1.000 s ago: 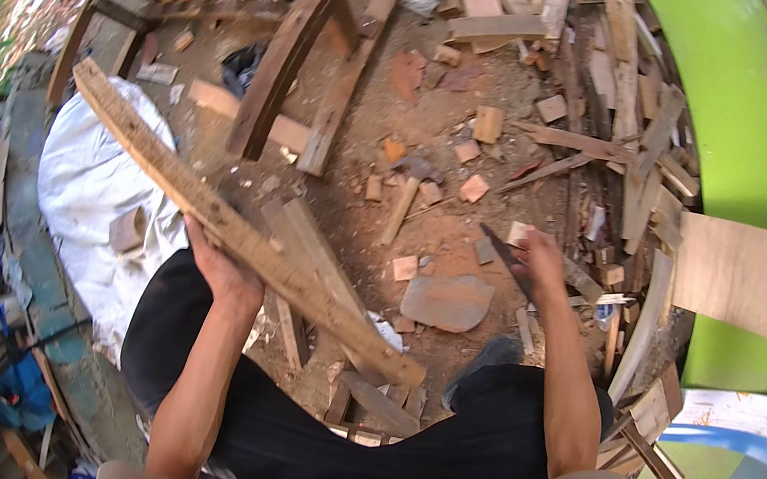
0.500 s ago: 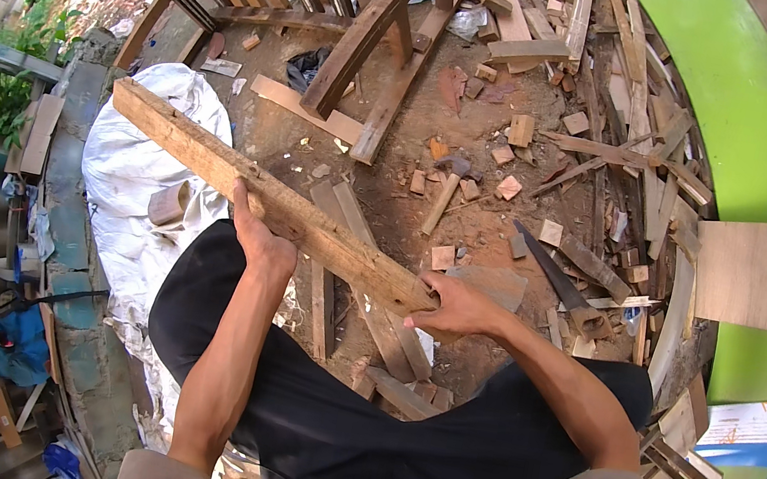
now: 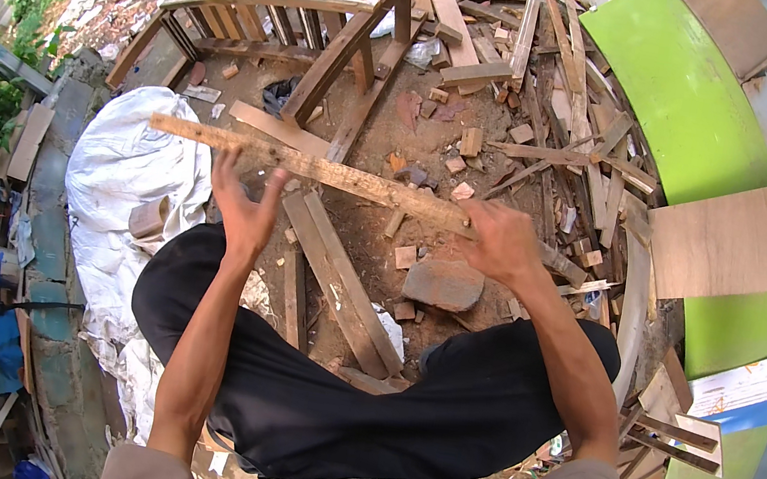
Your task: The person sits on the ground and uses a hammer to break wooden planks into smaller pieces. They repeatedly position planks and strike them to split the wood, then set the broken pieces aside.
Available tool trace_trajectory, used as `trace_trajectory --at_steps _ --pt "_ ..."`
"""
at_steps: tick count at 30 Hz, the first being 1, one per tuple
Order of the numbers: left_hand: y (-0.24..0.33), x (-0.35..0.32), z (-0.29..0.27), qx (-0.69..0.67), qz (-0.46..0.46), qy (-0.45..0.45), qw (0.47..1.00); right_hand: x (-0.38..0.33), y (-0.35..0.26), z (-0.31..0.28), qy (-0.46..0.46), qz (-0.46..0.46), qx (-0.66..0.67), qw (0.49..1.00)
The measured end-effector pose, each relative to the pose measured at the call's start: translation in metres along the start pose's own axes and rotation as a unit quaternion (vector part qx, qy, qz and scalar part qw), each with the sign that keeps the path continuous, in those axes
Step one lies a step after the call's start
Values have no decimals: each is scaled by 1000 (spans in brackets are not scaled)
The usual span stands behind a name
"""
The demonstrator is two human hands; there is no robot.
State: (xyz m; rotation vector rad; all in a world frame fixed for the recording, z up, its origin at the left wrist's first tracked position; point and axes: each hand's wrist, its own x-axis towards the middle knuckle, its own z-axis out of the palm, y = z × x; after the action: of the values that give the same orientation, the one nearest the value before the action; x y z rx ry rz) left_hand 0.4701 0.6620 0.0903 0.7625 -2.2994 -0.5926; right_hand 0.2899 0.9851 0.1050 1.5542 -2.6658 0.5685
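Item: plank (image 3: 353,179), long, weathered, held level across the scene in front of us. Our right hand (image 3: 500,242) grips its right end, fingers wrapped. Our left hand (image 3: 242,206) touches its left part, fingers spread. Below: stone (image 3: 444,283), two boards (image 3: 341,278). Left: white sheet (image 3: 127,166).

free: bare dirt (image 3: 393,124) ahead | blocked: scrap pile (image 3: 566,118) right, wooden frame (image 3: 268,17) beyond, stone (image 3: 443,283) below

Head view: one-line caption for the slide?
Seated person holds a long wooden plank level with left hand and right hand above scrap-wood litter and a flat stone.
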Motion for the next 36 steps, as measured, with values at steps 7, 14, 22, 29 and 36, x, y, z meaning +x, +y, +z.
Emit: trace_trajectory --at_steps 7,14,22,29,36 --pt "48 41 -17 193 288 -258 902 7 28 -51 220 -169 -181 944" --pt "47 30 22 96 255 -302 913 4 55 -58 228 -78 -175 955" --pt "9 56 45 139 214 -383 888 16 106 -17 163 334 -94 923" --pt "-95 39 50 213 160 -429 863 -13 141 174 -298 371 -1 879" --pt "-156 22 55 170 78 -453 872 30 78 335 -264 441 235 825"
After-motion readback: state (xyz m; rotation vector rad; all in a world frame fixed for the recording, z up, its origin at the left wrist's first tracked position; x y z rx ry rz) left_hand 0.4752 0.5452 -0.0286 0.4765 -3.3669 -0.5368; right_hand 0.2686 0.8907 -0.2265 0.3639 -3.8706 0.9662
